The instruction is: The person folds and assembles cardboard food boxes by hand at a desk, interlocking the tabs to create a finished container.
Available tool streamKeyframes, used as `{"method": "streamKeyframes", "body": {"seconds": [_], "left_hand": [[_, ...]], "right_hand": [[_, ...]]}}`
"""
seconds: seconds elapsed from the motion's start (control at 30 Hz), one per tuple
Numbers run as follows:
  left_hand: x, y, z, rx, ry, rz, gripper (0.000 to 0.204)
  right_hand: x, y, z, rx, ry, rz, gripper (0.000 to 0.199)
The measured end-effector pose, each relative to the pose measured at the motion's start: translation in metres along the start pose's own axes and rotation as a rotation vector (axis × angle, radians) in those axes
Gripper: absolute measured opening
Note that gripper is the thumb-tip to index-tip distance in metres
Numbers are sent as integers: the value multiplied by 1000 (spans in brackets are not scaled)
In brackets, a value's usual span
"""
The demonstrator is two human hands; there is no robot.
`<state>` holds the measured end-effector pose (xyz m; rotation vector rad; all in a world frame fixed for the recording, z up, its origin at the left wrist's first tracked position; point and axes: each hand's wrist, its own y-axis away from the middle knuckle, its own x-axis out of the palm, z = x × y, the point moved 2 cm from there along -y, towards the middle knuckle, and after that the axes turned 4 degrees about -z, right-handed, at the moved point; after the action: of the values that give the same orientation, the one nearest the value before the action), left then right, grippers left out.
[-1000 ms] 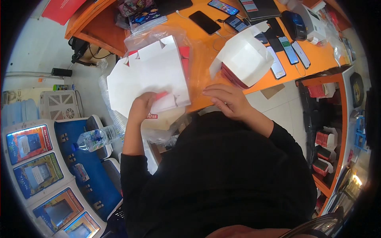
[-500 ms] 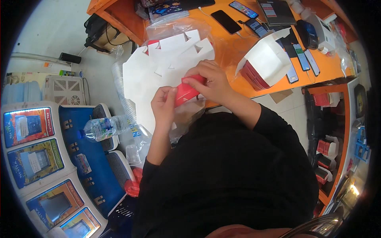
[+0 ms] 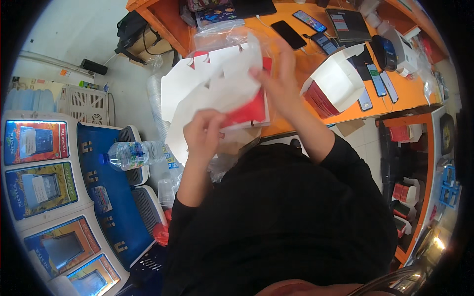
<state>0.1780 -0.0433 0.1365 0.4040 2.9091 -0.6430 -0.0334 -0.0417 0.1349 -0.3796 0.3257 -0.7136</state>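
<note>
Both hands have drawn apart since half a second ago, the right one rising, and the folded red piece between them now shows as part of a lifted carton sheet (image 3: 217,91). At far left stands a drinks dispenser (image 3: 84,195), with a capped clear bottle (image 3: 133,154) lying beside it and a long stack of clear cups (image 3: 157,106) just beyond. Next, the left hand (image 3: 203,130) pinches the sheet near its red flap (image 3: 246,111). The sheet is tilted, blurred, above a pile of flat white cartons (image 3: 177,79). Right of it, the right hand (image 3: 281,81) has its fingers raised, thumb at the sheet's edge; blur hides whether it grips. Farther right, an open red-and-white box (image 3: 340,79) sits on the orange worktop (image 3: 402,101), near several phones (image 3: 376,79). More red-and-white boxes (image 3: 405,192) fill the shelves at far right.
</note>
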Motion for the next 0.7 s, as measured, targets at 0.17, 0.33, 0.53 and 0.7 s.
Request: {"method": "streamKeyframes", "body": {"seconds": [0.17, 0.33, 0.53, 0.7], "left_hand": [[-16, 13, -4, 365, -85, 394, 11], [-24, -5, 2, -69, 97, 73, 50], [-12, -14, -25, -412, 607, -116, 50], [4, -2, -28, -347, 741, -167, 30]], "right_hand": [[-14, -31, 3, 752, -684, 199, 56], [-17, 0, 36, -113, -577, 246, 33], [-15, 48, 57, -834, -421, 620, 29], [-23, 46, 58, -741, -277, 374, 41]]}}
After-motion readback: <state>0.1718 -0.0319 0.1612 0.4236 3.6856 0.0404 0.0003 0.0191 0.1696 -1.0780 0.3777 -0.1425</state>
